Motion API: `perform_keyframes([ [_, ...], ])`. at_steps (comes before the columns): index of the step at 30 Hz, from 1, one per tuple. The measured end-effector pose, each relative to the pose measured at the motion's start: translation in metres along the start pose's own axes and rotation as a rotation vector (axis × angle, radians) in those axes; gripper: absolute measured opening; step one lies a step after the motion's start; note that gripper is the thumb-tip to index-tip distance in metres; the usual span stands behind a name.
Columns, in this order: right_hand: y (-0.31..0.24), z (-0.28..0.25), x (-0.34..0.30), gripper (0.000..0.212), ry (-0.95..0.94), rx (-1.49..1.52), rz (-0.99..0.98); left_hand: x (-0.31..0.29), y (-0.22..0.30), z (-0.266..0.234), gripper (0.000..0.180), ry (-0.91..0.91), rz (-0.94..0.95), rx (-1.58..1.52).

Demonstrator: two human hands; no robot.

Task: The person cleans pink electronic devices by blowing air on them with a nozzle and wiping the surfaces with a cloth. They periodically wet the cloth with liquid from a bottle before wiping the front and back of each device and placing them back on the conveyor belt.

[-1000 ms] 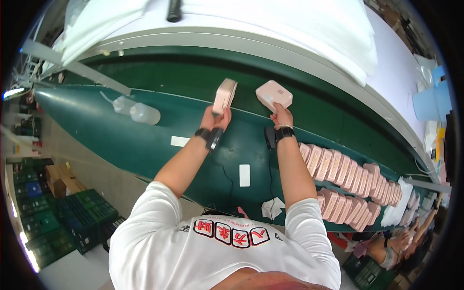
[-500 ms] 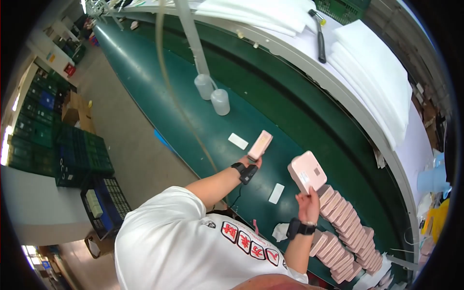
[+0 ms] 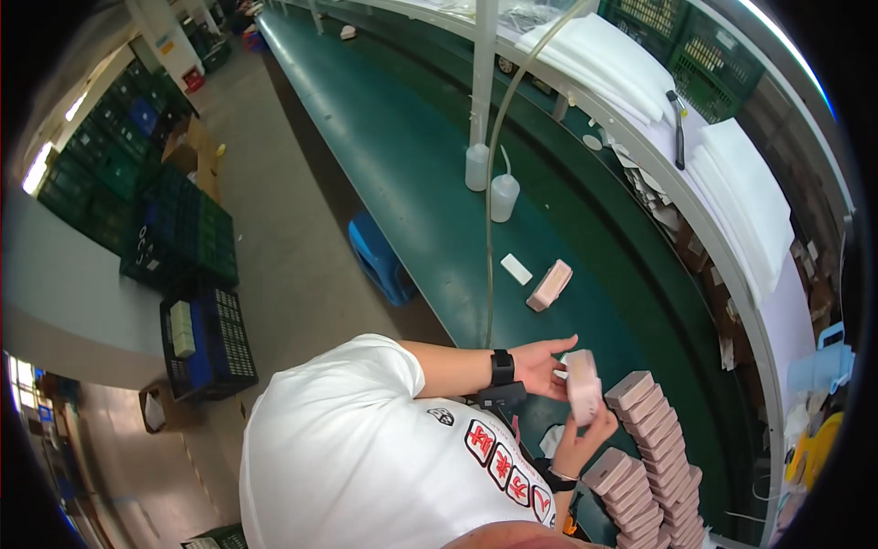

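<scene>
My right hand [image 3: 588,437] grips a pale pink box-shaped case [image 3: 583,386] from below and tilts it up over the green table. Close to the case's left side is my left hand [image 3: 541,364], thumb stretched out and fingers apart. A small white patch shows between those fingers and the case; I cannot make out what it is. Farther up the table, another pink case [image 3: 551,285] lies apart from both hands, beside a white rectangular block [image 3: 517,269]. Rows of stacked pink cases [image 3: 654,430] stand just right of my right hand.
Two translucent plastic bottles [image 3: 504,198] stand by an upright post, with a hose [image 3: 490,247] hanging nearby. A hammer [image 3: 679,137] and white sheets [image 3: 745,197] lie on the raised shelf. A blue stool [image 3: 380,261] is at the table's left edge. Crumpled white paper [image 3: 551,441] lies near my right wrist.
My left hand has let go of its pink case, now on the table, and come toward the right hand. The right hand has brought its case nearer and turned it. The whole view has shifted.
</scene>
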State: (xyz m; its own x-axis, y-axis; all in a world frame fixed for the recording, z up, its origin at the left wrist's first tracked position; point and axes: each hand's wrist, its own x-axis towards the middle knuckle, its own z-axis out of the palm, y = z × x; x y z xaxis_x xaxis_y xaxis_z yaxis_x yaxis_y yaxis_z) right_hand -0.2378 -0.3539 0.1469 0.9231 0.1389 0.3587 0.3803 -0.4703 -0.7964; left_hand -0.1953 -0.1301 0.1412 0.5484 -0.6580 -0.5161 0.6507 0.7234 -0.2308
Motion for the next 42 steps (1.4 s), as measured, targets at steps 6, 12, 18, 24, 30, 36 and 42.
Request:
perform_keyframes([
  [6,-0.013,-0.015,-0.038,0.051,-0.263,-0.287,-0.415,0.005,-0.036,-0.049,0.040,-0.076,0.270,0.314],
  [12,0.067,-0.069,-0.120,0.036,-0.462,-0.019,0.146,-0.053,-0.072,-0.063,0.049,-0.162,0.553,0.379],
  [18,0.212,-0.096,-0.221,0.019,0.132,0.605,1.385,-0.075,-0.099,-0.081,0.053,-0.013,0.710,0.487],
  [24,0.286,-0.100,-0.234,0.021,0.426,0.988,1.343,-0.090,-0.135,-0.095,0.055,0.023,0.804,0.546],
  [30,0.327,-0.115,-0.277,0.022,0.596,1.022,1.468,-0.100,-0.149,-0.109,0.057,0.087,0.855,0.530],
  [36,0.315,-0.144,-0.282,0.027,0.564,0.767,1.196,-0.104,-0.153,-0.121,0.056,0.167,0.817,0.444],
  [42,0.265,-0.159,-0.280,0.033,0.492,0.224,0.857,-0.098,-0.153,-0.126,0.050,0.242,0.770,0.345],
])
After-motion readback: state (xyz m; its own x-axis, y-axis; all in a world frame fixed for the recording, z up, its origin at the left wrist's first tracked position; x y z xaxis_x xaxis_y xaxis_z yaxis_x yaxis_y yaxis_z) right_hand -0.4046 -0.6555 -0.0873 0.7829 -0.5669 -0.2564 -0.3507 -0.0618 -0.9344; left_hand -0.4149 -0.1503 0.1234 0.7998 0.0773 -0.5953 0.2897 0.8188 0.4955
